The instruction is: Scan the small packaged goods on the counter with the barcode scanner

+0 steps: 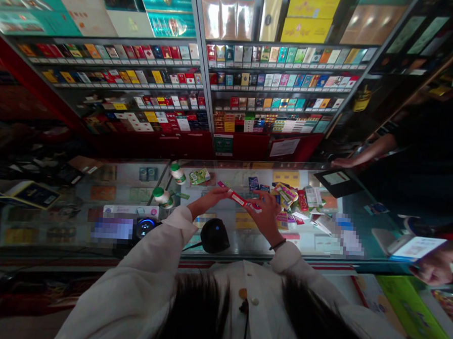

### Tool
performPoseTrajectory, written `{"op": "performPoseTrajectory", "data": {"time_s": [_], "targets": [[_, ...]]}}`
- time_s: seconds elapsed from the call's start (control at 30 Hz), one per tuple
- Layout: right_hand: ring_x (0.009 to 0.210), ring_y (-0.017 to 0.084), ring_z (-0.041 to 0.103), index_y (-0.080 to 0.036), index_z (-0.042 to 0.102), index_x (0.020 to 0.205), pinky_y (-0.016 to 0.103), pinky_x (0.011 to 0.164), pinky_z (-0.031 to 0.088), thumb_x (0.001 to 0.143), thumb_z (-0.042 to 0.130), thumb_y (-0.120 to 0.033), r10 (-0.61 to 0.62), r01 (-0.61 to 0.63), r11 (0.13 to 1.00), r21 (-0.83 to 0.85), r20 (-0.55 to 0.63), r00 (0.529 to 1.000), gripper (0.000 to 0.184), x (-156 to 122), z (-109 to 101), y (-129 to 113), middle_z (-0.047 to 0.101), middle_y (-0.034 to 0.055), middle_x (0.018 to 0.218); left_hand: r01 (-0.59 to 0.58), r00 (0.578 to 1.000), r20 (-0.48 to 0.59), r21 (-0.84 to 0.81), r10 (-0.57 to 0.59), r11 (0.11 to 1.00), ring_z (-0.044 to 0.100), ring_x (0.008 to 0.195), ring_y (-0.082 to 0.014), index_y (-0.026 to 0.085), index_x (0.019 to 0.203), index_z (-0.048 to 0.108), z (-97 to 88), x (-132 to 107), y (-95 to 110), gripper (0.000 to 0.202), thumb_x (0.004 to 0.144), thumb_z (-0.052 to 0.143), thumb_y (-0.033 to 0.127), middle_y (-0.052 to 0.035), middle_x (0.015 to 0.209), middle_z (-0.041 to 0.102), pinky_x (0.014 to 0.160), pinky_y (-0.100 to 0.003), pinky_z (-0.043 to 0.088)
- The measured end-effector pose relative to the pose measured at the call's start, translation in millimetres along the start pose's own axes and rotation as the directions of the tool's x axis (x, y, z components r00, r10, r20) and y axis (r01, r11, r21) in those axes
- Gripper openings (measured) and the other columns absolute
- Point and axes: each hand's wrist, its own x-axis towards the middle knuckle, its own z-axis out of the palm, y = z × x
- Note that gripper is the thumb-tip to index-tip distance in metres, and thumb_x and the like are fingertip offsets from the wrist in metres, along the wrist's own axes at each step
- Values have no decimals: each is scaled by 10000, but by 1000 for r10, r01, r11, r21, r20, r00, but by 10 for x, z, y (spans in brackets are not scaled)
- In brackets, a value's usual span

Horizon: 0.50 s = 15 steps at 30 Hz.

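Observation:
My left hand and my right hand hold one long, flat red and white pack between them, just above the glass counter. The left fingers pinch its far left end. My right fingers close over its right end. Both arms wear white sleeves, and a dark band circles the right wrist. A pile of small colourful packets lies right beside my right hand.
Two white bottles with green caps stand left of my hands. A black dome device sits near the counter's front edge. Shelves of cigarette packs fill the wall behind. Other people's hands rest at the right, one holding a phone.

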Motion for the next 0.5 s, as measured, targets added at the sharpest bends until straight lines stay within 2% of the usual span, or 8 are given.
{"op": "performPoseTrajectory", "data": {"time_s": [0.13, 0.33, 0.5], "targets": [[1246, 304, 506, -323, 820, 923, 483, 1030, 281, 929, 684, -449, 20, -23, 998, 59, 41, 999, 186, -13, -28, 49, 674, 33, 1305, 19, 996, 82, -2, -19, 1000, 657, 1079, -227, 194, 1034, 798, -63, 15, -43, 464, 803, 758, 594, -58, 1090, 781, 1042, -347, 440], [1268, 291, 501, -284, 813, 907, 479, 1074, 332, 939, 667, -432, 11, -26, 991, 129, 112, 994, 210, -145, 30, 113, 660, 67, 1307, 11, 983, 183, -39, -3, 999, 699, 943, -186, 198, 1066, 775, -124, 65, -200, 459, 747, 834, 523, -52, 981, 790, 923, -312, 502], [1276, 295, 484, -304, 813, 897, 495, 1068, 306, 892, 743, -391, 29, -37, 998, 50, 154, 988, 112, -379, 161, 62, 662, 46, 1313, 56, 970, 234, 75, -73, 996, 712, 994, -226, 189, 946, 821, -199, 54, -306, 391, 714, 853, 502, -65, 1006, 812, 1010, -353, 499]]}}
